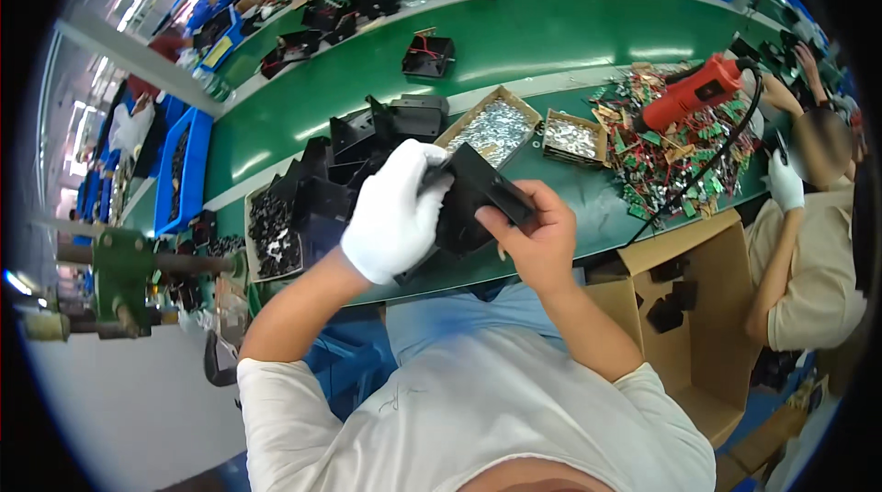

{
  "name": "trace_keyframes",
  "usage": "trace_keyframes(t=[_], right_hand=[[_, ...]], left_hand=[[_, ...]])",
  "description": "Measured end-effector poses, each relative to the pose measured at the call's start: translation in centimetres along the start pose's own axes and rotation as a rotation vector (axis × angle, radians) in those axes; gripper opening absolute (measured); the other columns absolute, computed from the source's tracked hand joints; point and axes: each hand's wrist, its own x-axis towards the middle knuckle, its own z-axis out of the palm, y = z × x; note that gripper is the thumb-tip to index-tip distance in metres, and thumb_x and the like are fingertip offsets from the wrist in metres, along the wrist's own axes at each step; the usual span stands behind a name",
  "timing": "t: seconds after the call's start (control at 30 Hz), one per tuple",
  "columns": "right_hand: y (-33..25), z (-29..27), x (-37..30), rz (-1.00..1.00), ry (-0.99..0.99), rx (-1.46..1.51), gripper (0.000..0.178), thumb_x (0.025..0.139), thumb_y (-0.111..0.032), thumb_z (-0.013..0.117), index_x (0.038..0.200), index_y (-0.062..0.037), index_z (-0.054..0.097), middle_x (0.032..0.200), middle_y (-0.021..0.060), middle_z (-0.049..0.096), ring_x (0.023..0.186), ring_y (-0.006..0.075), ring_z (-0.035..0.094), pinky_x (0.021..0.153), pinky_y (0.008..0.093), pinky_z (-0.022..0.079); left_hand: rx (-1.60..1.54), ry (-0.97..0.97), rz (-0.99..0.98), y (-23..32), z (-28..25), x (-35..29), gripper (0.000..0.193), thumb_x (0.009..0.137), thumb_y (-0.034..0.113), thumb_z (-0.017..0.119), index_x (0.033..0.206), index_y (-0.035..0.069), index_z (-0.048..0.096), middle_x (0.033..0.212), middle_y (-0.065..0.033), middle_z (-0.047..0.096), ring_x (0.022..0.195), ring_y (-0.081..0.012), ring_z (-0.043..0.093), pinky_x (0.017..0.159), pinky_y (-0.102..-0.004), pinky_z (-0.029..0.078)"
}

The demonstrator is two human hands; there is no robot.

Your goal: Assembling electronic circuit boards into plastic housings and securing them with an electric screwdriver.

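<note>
Between my two hands is a black plastic housing (478, 193), tilted above the near edge of the green bench. My left hand (395, 212), in a white glove, closes on its left side. My bare right hand (540, 233) grips the right side, thumb on the front and fingers behind. More black housings (363, 138) are piled just beyond my left hand. Past the held one stands a cardboard box of small shiny metal parts (496, 129). A smaller box of metal parts (571, 136) is to its right.
A red power tool (694, 95) lies on a heap of wired green circuit boards (675, 147), its black cable trailing down. An open carton (689, 327) stands at my right, beside a co-worker (804, 262). Left are a tray of small black parts (276, 235), a blue bin (184, 170) and a green machine (119, 281).
</note>
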Motion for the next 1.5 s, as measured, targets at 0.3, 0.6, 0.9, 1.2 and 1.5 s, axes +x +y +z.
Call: trace_keyframes(t=[0.3, 0.6, 0.9, 1.2, 1.5], right_hand=[[1.8, 0.6, -0.2, -0.26, 0.16, -0.252, 0.031, 0.084, 0.004, 0.075, 0.114, 0.0009, 0.07, 0.089, 0.0059, 0.069, 0.068, 0.0122, 0.058, 0.064, 0.0234, 0.047], [0.1, 0.1, -1.3, -0.503, 0.193, -0.501, 0.036, 0.08, 0.007, 0.076, 0.115, 0.0009, 0.07, 0.094, 0.0083, 0.068, 0.073, 0.0168, 0.062, 0.068, 0.0271, 0.05], [-4.5, -10.7, -8.2, -0.283, 0.587, -0.028, 0.021, 0.088, 0.001, 0.071, 0.109, -0.0005, 0.068, 0.086, 0.0086, 0.069, 0.063, 0.018, 0.062, 0.062, 0.0271, 0.051], [-7.4, -21.9, -20.9, -0.107, 0.971, 0.099, 0.01, 0.093, -0.01, 0.07, 0.1, -0.0037, 0.066, 0.075, 0.0036, 0.064, 0.06, 0.0114, 0.059, 0.056, 0.0219, 0.045], [-6.3, -28.1, -33.5, 0.096, 1.236, -0.041, 0.01, 0.092, -0.012, 0.071, 0.097, -0.0046, 0.068, 0.073, 0.0011, 0.064, 0.058, 0.0083, 0.058, 0.049, 0.0191, 0.039]], left_hand=[[0.139, 0.15, 0.081, 1.3, 0.0, -0.5, 0.039, 0.082, -0.004, 0.064, 0.12, 0.002, 0.059, 0.108, -0.0163, 0.064, 0.085, -0.0354, 0.066, 0.076, -0.0401, 0.055], [-0.12, -0.228, 0.273, 0.2, -1.1, 2.1, 0.044, 0.085, 0.01, 0.07, 0.128, 0.005, 0.059, 0.12, -0.0143, 0.068, 0.094, -0.0361, 0.069, 0.085, -0.0412, 0.055], [-0.104, -0.277, 0.071, -4.7, -8.3, 7.6, 0.044, 0.086, 0.013, 0.071, 0.128, 0.0, 0.065, 0.128, -0.0123, 0.066, 0.11, -0.0247, 0.064, 0.096, -0.0319, 0.05], [-0.146, -0.398, 0.458, 5.4, -2.7, 16.9, 0.038, 0.094, 0.021, 0.067, 0.124, -0.002, 0.066, 0.114, -0.0134, 0.071, 0.1, -0.0242, 0.066, 0.091, -0.0333, 0.052], [-0.279, -0.634, 0.541, 18.7, 1.0, 12.5, 0.033, 0.092, 0.021, 0.066, 0.117, -0.001, 0.067, 0.106, -0.0114, 0.07, 0.093, -0.022, 0.064, 0.086, -0.0319, 0.052]])
